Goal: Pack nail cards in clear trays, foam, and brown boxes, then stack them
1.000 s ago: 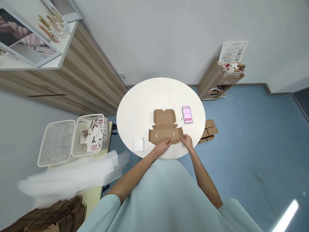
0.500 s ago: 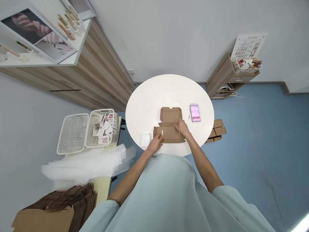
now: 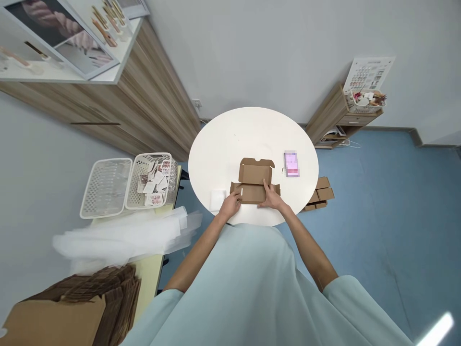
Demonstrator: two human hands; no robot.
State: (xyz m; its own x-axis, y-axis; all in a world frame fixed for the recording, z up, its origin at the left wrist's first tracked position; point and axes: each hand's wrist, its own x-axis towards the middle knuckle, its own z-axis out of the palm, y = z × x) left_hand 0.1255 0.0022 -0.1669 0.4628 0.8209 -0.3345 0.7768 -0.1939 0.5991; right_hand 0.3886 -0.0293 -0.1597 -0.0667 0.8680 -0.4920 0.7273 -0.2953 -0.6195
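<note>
A brown cardboard mailer box (image 3: pixel 255 174), partly folded, lies on the round white table (image 3: pixel 216 139). Its lid panel with a notched flap points away from me, and its near walls stand up around the bottom panel. My left hand (image 3: pixel 231 205) grips the box's near left corner, fingertips over the edge. At the right end, my right hand (image 3: pixel 271 197) spans the box between thumb and fingers, one digit reaching up to the fold below the lid. Left of my left hand is a white flat square item (image 3: pixel 217 200).
A phone-like item with a blurred pink screen (image 3: pixel 291 164) lies right on the table. Folded boxes (image 3: pixel 319 194) are beyond the right edge. Leftward are a white basket of cards (image 3: pixel 153 185), white wrapping sheets (image 3: pixel 126 240) and stacked flat cardboard (image 3: pixel 61 317).
The box's near flap and side pieces, flat before, now stand folded up. My right hand has shifted nearer me and widened its grip; my left hand has moved slightly onto the left corner.
</note>
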